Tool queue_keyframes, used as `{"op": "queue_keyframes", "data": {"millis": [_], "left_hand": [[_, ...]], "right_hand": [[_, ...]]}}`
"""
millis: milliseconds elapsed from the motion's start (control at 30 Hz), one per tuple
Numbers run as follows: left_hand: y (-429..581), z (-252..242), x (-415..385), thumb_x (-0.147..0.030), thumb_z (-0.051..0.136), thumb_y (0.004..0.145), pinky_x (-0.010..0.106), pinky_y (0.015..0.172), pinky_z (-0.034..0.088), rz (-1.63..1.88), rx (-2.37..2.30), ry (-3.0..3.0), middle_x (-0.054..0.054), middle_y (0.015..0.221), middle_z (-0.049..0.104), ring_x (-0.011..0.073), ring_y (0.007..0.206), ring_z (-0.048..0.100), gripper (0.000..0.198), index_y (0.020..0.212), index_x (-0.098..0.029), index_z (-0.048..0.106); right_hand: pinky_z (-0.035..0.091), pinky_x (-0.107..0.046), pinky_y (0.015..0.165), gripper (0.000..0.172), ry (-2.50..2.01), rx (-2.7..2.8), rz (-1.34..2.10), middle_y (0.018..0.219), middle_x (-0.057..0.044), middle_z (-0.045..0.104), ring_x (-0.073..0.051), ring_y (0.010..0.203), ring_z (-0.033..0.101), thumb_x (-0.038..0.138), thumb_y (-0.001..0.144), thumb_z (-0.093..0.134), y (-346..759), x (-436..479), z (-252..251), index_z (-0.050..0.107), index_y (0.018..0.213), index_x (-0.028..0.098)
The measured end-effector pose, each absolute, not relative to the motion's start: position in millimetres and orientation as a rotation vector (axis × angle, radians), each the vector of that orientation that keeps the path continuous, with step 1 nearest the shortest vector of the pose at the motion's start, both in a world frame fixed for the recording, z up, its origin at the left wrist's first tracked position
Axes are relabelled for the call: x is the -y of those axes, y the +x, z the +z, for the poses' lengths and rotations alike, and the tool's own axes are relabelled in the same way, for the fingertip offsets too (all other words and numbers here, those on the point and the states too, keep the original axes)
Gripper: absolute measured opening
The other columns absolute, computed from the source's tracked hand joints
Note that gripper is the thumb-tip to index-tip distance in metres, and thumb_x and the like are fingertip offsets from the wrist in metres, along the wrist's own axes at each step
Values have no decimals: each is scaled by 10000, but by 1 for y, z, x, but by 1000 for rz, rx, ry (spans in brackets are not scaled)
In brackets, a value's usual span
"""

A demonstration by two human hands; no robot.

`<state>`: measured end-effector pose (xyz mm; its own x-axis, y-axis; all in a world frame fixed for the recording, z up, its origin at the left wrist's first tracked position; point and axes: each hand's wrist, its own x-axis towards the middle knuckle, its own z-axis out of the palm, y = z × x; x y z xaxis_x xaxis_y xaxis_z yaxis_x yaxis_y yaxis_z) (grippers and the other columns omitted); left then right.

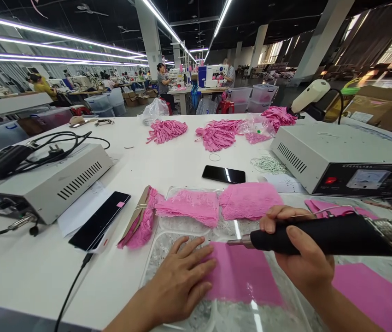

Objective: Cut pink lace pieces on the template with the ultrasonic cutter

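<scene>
My right hand (306, 258) is wrapped round a black-handled ultrasonic hand tool (320, 234) with a narrow metal tip pointing left. That tip sits at the upper edge of a flat pink fabric piece (244, 276); whether it touches the cloth I cannot tell. Fingers spread, my left hand (184, 279) lies flat on the left side of the same piece. Under the fabric is a clear plastic sheet or lid (178, 233). Just beyond are two pink lace pieces, one on the left (190, 207) and one on the right (251, 200). A banded pink lace bundle (143, 221) with cardboard lies at their left.
Grey control boxes stand left (47, 184) and right (351, 147). One phone (101, 219) with a cable lies left, another phone (223, 174) ahead. Pink strip bundles (218, 134) lie at the back. More pink fabric (375, 295) is at right. People work at machines beyond.
</scene>
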<state>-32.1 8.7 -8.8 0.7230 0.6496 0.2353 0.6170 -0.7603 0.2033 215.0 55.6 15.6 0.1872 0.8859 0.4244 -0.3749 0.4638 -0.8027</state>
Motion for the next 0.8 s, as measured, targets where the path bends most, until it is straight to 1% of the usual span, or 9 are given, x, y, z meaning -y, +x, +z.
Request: {"op": "queue_keyframes", "data": {"millis": [200, 300, 400, 500, 667, 800], "left_hand": [[-31, -8, -10, -254, 531, 926, 525, 1085, 341, 387, -1040, 2828, 59, 1424, 516, 305, 1352, 424, 374, 1297, -212, 560], [-31, -7, -10, -263, 529, 931, 538, 1076, 346, 363, -1034, 2836, 54, 1424, 515, 311, 1347, 428, 369, 1295, -211, 559], [-32, -7, -11, -261, 542, 924, 532, 1092, 331, 387, -1026, 2826, 57, 1406, 535, 299, 1338, 442, 367, 1287, -213, 564], [-33, -8, -10, -252, 559, 909, 516, 1108, 318, 434, -1017, 2814, 62, 1390, 551, 288, 1339, 445, 375, 1282, -220, 567], [-35, -10, -9, -266, 561, 907, 515, 1112, 315, 455, -1022, 2813, 69, 1406, 535, 293, 1365, 413, 397, 1303, -231, 552], [-35, -10, -9, -269, 564, 904, 520, 1116, 312, 450, -1017, 2814, 72, 1407, 533, 297, 1366, 411, 400, 1302, -232, 553]], "right_hand": [[526, -299, 637, 56, -590, 1057, 1015, 839, -8, 582, -120, 633, 569, 262, 820, 660, 214, -54, 14, 661, 868, 233], [526, -304, 625, 43, -586, 1073, 1000, 814, -8, 576, -125, 627, 563, 261, 827, 655, 212, -55, 14, 656, 856, 230], [524, -317, 612, 25, -599, 1089, 980, 791, -10, 569, -133, 612, 556, 254, 826, 651, 210, -56, 15, 650, 828, 229], [518, -321, 599, 29, -603, 1074, 972, 795, -15, 570, -138, 605, 553, 253, 810, 652, 213, -56, 17, 658, 829, 233], [504, -321, 571, 56, -623, 1010, 946, 782, -24, 557, -139, 581, 531, 261, 759, 653, 229, -56, 22, 677, 792, 223], [498, -327, 550, 58, -654, 1007, 937, 754, -26, 548, -149, 575, 526, 257, 760, 640, 237, -56, 22, 683, 788, 232]]}}
